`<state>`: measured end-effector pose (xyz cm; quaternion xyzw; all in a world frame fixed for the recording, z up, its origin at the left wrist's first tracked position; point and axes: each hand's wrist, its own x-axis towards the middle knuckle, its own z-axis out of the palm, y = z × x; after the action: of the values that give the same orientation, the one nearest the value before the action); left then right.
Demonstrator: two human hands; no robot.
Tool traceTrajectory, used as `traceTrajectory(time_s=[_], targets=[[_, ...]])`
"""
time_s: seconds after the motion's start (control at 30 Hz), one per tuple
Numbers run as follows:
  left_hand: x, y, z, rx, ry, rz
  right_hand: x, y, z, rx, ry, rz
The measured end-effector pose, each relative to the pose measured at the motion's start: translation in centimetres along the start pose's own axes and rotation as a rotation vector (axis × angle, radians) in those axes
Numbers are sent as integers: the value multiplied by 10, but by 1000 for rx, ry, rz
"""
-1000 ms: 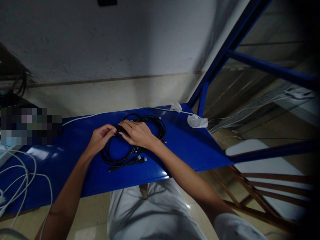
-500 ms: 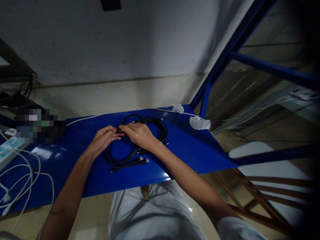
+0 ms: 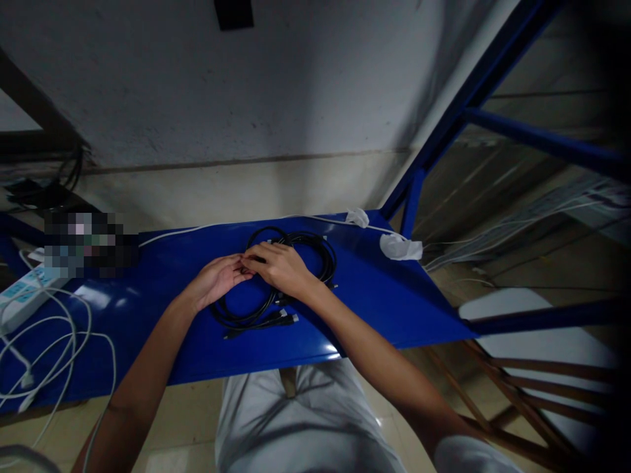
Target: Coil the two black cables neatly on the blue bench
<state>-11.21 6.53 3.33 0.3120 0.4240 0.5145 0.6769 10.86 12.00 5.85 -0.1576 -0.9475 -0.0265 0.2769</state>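
Note:
Two coils of black cable lie on the blue table [image 3: 365,289]. The left coil [image 3: 241,322] has plugs with pale tips at its front; the right coil [image 3: 328,253] lies partly behind my right forearm. My left hand [image 3: 221,279] is at the upper left of the left coil, palm turned inward, fingers together and meeting the other hand. Over the cables, my right hand [image 3: 276,263] is curled palm down, its fingertips pinched against the left fingertips. Whatever small dark thing is between the fingertips is too hidden to name.
A white power strip [image 3: 24,295] and tangled white cables [image 3: 73,335] lie at the left. A white cord runs along the table's back edge to crumpled white pieces [image 3: 400,247]. Blue frame bars [image 3: 409,197] rise at the right, near a wooden chair [image 3: 542,368].
The view has shifted slightly, so the scene sits a little further right. My left hand's fingers have drawn in closer beneath my right fingertips. The cable coils remain in place.

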Motion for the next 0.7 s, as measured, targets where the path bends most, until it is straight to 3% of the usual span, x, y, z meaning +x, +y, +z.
traceTrajectory(time_s=[0.47, 0.7], targets=[[1, -3, -5, 88, -70, 29, 3, -2, -4, -43, -11, 22], [1, -1, -2, 57, -36, 55, 5, -1, -6, -70, 2, 37]])
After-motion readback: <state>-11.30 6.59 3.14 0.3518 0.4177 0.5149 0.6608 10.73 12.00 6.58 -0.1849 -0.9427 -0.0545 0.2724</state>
